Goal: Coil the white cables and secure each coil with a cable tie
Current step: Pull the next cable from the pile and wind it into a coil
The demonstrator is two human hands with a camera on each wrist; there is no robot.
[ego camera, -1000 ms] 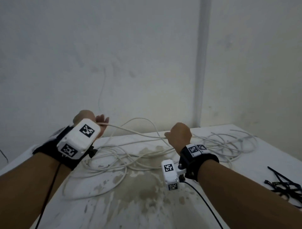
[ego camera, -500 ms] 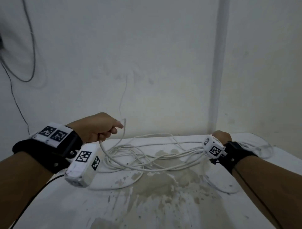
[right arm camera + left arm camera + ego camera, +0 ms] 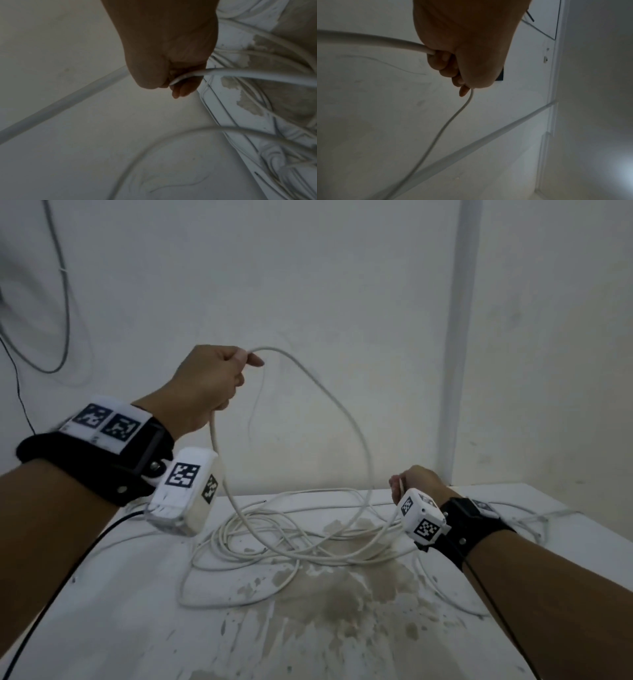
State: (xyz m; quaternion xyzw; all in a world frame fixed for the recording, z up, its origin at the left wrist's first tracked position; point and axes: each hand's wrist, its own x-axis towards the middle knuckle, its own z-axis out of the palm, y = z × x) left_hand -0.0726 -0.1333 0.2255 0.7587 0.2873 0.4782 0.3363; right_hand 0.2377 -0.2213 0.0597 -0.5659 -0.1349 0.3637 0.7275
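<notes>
A long white cable [image 3: 356, 436] arcs through the air and lies in loose tangled loops on the white table [image 3: 137, 628]. My left hand [image 3: 212, 381] is raised high at the left, fingers curled round the cable [image 3: 385, 42], which leaves the fist on both sides. My right hand [image 3: 416, 482] is low at the table's far edge, gripping another stretch of the cable [image 3: 240, 74] in a closed fist. More white cable loops [image 3: 534, 518] lie behind the right wrist.
The table top has a large brown stain [image 3: 335, 594] in the middle. A white wall stands close behind, with a vertical conduit [image 3: 460, 337] at the right. Grey and black wires [image 3: 65, 302] hang on the wall at the left.
My left hand has risen well above the table, drawing a tall loop of cable up with it. My right hand has moved right, towards the far edge, still gripping the cable.
</notes>
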